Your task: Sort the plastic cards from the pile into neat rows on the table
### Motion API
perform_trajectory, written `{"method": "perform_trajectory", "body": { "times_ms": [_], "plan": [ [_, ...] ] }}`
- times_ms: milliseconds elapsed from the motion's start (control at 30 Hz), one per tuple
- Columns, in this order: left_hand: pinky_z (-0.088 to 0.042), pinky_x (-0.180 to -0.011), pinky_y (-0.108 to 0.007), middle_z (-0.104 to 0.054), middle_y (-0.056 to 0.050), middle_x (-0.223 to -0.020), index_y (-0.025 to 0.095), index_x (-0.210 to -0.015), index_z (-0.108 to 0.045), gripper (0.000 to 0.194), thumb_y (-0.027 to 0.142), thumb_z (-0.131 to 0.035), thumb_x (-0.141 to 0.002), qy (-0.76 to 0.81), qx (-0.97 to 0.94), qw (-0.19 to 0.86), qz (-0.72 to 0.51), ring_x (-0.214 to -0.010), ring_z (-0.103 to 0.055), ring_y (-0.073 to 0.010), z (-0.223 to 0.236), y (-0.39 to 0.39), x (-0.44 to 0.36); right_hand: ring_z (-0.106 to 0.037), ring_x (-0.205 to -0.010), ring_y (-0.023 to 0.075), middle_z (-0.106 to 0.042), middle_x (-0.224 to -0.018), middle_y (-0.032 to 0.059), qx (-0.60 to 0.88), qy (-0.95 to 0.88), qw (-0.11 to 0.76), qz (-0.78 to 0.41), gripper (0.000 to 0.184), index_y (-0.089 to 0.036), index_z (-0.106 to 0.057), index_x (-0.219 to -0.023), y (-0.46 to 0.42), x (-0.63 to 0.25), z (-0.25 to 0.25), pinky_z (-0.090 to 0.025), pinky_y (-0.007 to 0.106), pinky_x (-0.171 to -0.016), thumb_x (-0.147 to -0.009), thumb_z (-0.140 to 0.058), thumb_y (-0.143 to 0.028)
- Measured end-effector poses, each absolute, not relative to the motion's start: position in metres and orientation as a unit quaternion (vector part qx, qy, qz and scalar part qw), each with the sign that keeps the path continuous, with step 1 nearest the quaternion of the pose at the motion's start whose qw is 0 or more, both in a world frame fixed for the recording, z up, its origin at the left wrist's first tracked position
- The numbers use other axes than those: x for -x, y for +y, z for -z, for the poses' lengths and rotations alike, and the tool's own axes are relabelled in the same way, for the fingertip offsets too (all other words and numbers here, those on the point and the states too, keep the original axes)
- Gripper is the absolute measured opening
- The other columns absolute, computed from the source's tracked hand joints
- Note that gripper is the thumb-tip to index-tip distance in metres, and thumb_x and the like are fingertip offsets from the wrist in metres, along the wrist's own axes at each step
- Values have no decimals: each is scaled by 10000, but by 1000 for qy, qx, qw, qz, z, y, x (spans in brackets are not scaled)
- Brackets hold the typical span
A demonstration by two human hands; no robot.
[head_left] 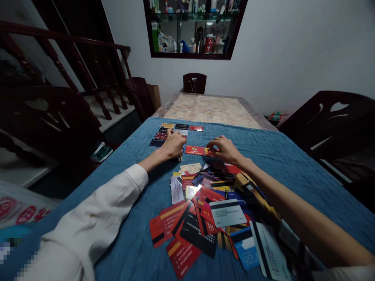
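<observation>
My left hand (173, 145) is over the rows of laid-out cards, its fingers curled down; whatever lies under the fingertips is hidden. Dark and maroon cards show beside it, among them a dark blue card (157, 143). To the right, my right hand (225, 150) has thumb and fingers closed on the edge of a yellow-and-red card (208, 152) lying at the cloth. That card sits against a red card (194, 150) between my hands. Closer to me spreads a loose pile of cards, with a white striped card (227, 213) and a black card (198, 233) on top.
A blue cloth (123, 230) covers the near part of the table, and the patterned tabletop (211, 105) shows beyond. A yellow card (167, 126), a black card (182, 127) and a red card (196, 128) form the farthest row. Dark wooden chairs surround the table.
</observation>
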State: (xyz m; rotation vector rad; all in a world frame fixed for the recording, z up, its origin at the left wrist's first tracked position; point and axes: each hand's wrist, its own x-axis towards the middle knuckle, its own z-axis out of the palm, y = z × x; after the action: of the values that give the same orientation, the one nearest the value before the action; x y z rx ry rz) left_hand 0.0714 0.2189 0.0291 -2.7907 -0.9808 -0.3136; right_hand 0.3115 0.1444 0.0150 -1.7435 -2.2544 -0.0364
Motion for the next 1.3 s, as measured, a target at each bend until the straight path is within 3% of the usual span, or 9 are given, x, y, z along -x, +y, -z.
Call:
{"method": "perform_trajectory", "body": {
  "times_ms": [300, 633, 1000, 1300],
  "plan": [
    [-266, -957, -517, -669, -122, -981, 141, -863, -697, 164, 153, -535, -845, -244, 964, 34, 100, -1022, -520, -274, -23, 156, -86, -540, -913, 245, -703, -933, 98, 475, -855, 203, -50, 173, -212, -730, -926, 64, -328, -12, -424, 395, -823, -908, -577, -291],
    [-258, -986, -513, -678, -101, -958, 153, -882, -705, 178, 223, -544, -913, -172, 979, -5, 108, -997, -541, -255, -16, 103, -94, -497, -1020, 286, -631, -1064, 111, 462, -866, 133, -139, 405, -224, -670, -1091, -13, -319, -22, -425, 470, -878, -849, -660, -549],
    [-276, -971, -495, -695, -98, -936, 158, -836, -700, 187, 214, -545, -925, -139, 983, -61, 104, -1003, -544, -252, -13, 84, -92, -491, -1016, 292, -628, -1065, 114, 459, -876, 113, -100, 357, -213, -678, -1135, -15, -309, -9, -422, 496, -892, -820, -683, -381],
    [-329, -998, -494, -671, -100, -1036, 169, -914, -678, 196, 356, -670, -856, -114, 988, -75, 70, -1026, -564, -266, -20, 78, -84, -497, -1072, 321, -655, -1104, 127, 480, -864, 126, -84, 333, -235, -686, -1156, 5, -308, -5, -440, 515, -875, -888, -624, -423]
  ]
}}
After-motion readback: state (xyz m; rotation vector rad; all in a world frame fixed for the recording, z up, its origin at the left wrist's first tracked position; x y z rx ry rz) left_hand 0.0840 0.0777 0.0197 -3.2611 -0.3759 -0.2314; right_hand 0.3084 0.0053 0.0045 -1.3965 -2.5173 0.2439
